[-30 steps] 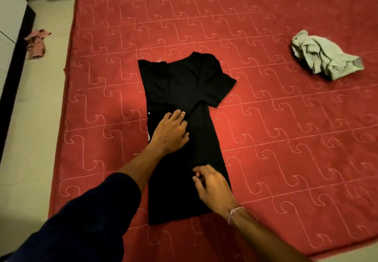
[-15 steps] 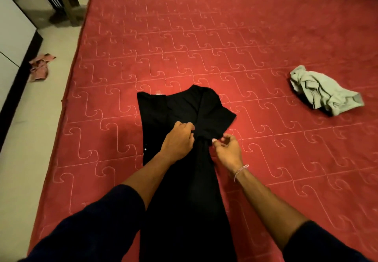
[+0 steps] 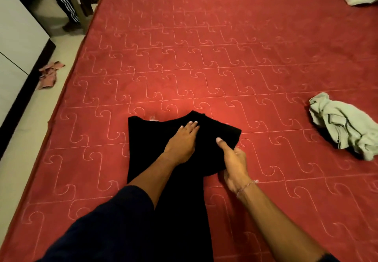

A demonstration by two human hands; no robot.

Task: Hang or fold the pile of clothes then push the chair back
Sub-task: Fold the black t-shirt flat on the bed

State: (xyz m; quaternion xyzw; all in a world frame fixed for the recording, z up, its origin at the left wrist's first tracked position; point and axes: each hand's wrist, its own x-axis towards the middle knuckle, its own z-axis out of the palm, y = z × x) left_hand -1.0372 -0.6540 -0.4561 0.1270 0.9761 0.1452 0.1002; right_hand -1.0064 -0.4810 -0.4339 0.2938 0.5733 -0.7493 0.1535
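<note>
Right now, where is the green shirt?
In the head view, the crumpled green shirt lies at the right edge of the red mattress, apart from the black shirt.

The head camera looks forward and steeply down, close over the red mattress (image 3: 225,57).

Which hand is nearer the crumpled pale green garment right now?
Right. The right hand grips the black shirt's sleeve edge, on the pale green garment's side; the left hand presses the shirt, farther away.

Matt black cloth shirt (image 3: 147,151) lies on a red quilted fabric mattress (image 3: 225,57) with stitched swirls.
</note>
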